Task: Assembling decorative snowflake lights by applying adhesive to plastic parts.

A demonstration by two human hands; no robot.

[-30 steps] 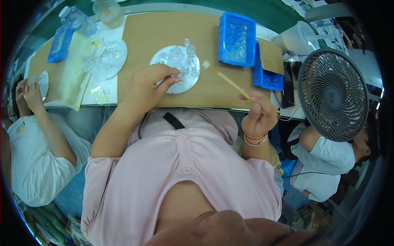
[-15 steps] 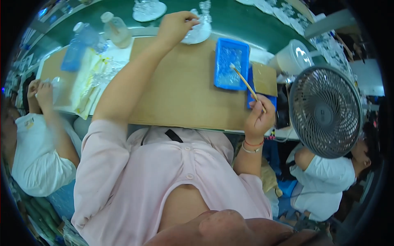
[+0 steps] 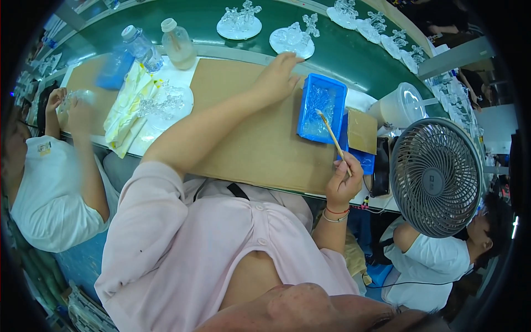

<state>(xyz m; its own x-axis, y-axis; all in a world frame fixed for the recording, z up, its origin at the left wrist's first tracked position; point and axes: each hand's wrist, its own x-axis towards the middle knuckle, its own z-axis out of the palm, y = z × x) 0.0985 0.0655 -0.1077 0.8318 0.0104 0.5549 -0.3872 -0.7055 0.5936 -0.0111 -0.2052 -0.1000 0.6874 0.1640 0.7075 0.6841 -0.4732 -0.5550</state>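
My left hand [image 3: 278, 78] reaches over the far side of the brown board [image 3: 249, 138]. Its fingers are stretched out, open, with the tips at the near edge of a white disc [image 3: 276, 47] carrying clear figures; whether they touch it I cannot tell. In my right hand [image 3: 344, 182] is a thin wooden-handled brush [image 3: 332, 135] with a pale tip, slanting up over a blue tray [image 3: 302, 124] of clear, glossy material. Another white disc [image 3: 239, 34] with clear pieces stands further left on the green surface.
A grey fan [image 3: 436, 180] stands at right beside a lidded plastic cup [image 3: 395, 105]. Two bottles [image 3: 178, 47] [image 3: 145, 51], yellow-white packaging [image 3: 130, 99] and a plate of clear pieces [image 3: 180, 110] lie left. Several discs [image 3: 368, 30] line the far right. Co-workers sit on both sides.
My left hand has drawn back toward me, from beside the disc to its near edge. My right hand still holds the brush near the tray. The whole view has shifted.
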